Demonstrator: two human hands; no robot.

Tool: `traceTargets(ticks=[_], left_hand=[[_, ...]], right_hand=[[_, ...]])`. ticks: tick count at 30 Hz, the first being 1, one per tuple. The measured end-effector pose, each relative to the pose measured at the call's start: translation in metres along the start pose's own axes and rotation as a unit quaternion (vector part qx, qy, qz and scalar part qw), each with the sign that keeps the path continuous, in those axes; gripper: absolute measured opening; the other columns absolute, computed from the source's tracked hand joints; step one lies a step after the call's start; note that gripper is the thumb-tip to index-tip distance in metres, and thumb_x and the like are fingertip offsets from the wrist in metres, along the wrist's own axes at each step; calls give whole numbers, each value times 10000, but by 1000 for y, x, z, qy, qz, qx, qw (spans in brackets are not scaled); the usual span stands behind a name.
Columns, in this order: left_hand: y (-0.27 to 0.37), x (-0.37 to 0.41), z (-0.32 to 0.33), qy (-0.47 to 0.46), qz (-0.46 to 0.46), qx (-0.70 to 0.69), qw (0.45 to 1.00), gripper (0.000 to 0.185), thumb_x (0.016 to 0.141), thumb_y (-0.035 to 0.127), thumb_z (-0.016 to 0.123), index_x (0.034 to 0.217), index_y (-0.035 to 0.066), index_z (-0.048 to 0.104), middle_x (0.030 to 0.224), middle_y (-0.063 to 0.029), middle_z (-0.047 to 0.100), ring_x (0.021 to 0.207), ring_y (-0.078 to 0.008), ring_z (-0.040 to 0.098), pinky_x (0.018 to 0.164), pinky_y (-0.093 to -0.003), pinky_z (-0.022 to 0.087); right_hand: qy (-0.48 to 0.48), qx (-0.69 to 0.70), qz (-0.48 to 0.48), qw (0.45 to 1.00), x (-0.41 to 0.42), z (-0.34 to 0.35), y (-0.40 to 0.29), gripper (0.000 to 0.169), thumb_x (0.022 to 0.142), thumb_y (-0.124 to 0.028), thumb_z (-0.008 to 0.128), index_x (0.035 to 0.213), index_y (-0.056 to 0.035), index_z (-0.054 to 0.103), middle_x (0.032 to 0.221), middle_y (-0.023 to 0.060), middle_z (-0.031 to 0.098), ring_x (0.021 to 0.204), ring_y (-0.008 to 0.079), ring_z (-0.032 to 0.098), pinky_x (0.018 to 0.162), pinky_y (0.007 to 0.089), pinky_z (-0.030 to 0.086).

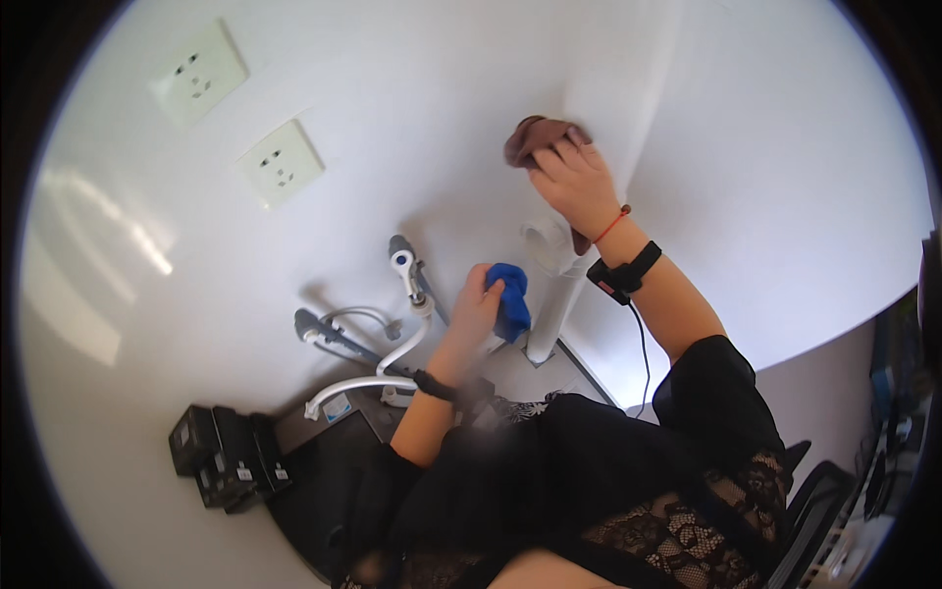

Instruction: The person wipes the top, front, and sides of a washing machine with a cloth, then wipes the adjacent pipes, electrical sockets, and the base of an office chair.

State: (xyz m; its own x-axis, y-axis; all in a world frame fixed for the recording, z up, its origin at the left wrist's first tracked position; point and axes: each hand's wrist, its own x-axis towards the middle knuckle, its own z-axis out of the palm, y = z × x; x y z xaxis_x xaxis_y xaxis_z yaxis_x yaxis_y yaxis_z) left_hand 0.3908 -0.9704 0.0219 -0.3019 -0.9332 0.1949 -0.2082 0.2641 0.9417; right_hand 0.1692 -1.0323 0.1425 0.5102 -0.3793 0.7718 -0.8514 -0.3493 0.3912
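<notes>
My right hand [574, 180] presses a bunched brown cloth [541, 140] against the white wall near its corner, and part of that cloth hangs below the wrist. A blue cloth [511, 302] is gripped in my left hand [475, 305], lower down and further left. Between and beyond my hands, the white pipe fitting [546, 243] with an open mouth tops a vertical white pipe [548, 316] beside the wall. Left of my left hand are a valve with a round blue-centred face [403, 265], a white hose [405, 350] and a grey pipe [353, 342].
Two wall sockets [280, 163] [199, 73] are at the upper left. Stacked black boxes [228, 456] stand at the lower left, beside a dark surface [324, 471]. A thin black cable [646, 353] hangs from the device on my right wrist. A black chair [817, 493] is at the lower right.
</notes>
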Motion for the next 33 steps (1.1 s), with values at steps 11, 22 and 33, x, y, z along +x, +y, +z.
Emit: traceTargets(ticks=[11, 22, 33], left_hand=[[-26, 12, 11, -76, -7, -100, 992, 293, 904, 122, 542, 1174, 12, 509, 1041, -97, 596, 950, -172, 582, 839, -287, 457], [-34, 4, 19, -52, -31, -82, 995, 308, 906, 154, 538, 1186, 31, 499, 1059, -129, 598, 990, -206, 574, 865, -316, 449], [8, -2, -5, -59, -22, -84, 994, 213, 948, 106, 495, 1145, 25, 485, 989, -51, 590, 925, -113, 552, 830, -260, 447]], right_hand=[[247, 285, 427, 822, -27, -27, 82, 413, 845, -37, 378, 1243, 14, 473, 1227, 129, 487, 1078, 218, 479, 933, 334, 400], [67, 288, 452, 841, -88, -38, 19, 620, 827, -44, 511, 1401, -17, 278, 1318, 159, 392, 1187, 303, 414, 1016, 389, 328], [82, -141, 38, 986, 61, -50, 11, 319, 711, -105, 622, 1006, -210, 684, 1032, 70, 570, 997, 269, 533, 897, 452, 430]])
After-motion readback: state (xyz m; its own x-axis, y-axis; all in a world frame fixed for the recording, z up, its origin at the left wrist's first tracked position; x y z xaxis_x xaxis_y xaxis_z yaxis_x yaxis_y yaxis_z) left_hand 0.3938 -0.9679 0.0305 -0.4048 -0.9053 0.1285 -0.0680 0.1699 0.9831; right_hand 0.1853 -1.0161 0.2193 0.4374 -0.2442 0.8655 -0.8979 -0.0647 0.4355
